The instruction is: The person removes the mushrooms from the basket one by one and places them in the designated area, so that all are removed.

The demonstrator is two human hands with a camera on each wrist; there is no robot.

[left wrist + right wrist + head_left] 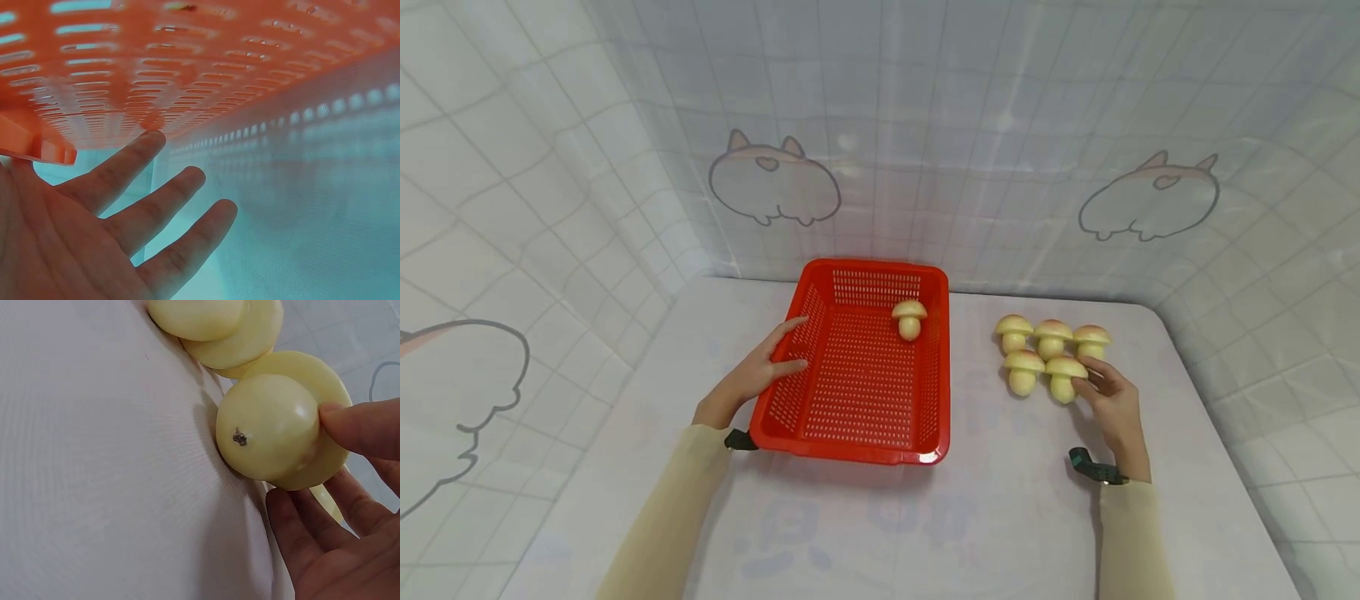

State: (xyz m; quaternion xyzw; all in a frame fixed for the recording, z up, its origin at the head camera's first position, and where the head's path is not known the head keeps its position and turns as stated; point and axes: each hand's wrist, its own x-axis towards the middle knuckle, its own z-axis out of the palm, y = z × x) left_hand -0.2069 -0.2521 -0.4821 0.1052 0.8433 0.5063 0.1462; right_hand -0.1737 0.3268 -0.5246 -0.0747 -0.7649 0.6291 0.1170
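Note:
My left hand (751, 377) holds the left rim of a red plastic basket (850, 454), thumb and one finger reaching over the inside. In the left wrist view the other fingers (181, 259) stretch along the outside of its slotted wall. Inside the basket, at the back right, lies a yellow toy mushroom (910, 320). To the right, my right hand (1111, 404) pinches another toy mushroom (1064, 379), the front right one of a cluster. Seen from the right wrist, the thumb presses the cap of this mushroom (265, 428), with fingers at its other side and its rounded stem towards the camera.
Several more toy mushrooms (1022, 371) sit close together on the white tabletop (1000, 517), left of and behind the pinched one. A grid-patterned curtain with cartoon animal drawings (775, 183) rises behind the table and along both sides.

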